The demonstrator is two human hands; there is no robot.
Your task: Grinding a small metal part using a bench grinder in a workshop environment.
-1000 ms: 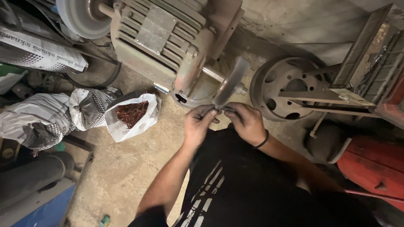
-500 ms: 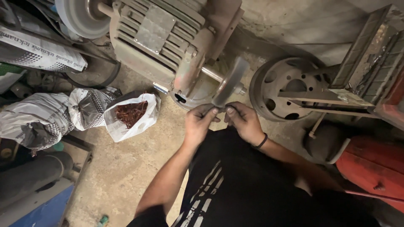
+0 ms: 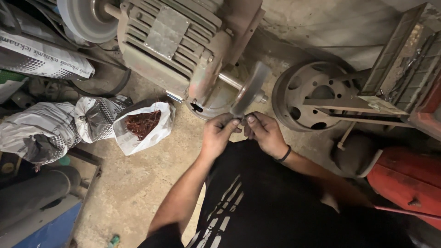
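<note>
My left hand (image 3: 217, 136) and my right hand (image 3: 263, 133) are close together, fingertips pinching a small dark piece pressed to the lower edge of a grey grinding wheel (image 3: 250, 89). The piece itself is mostly hidden by my fingers. The wheel sits on a shaft of a big ribbed electric motor (image 3: 177, 43) standing on the concrete floor. A dark band circles my right wrist.
A white plastic bag of reddish shavings (image 3: 143, 126) lies left of my hands, beside tied grey sacks (image 3: 50, 128). A round metal pulley wheel (image 3: 312, 94) leans at the right, with a metal frame (image 3: 395, 69) and a red container (image 3: 406, 183) further right.
Both hands stay at the wheel's lower edge with only slight shifts; the view has barely moved.
</note>
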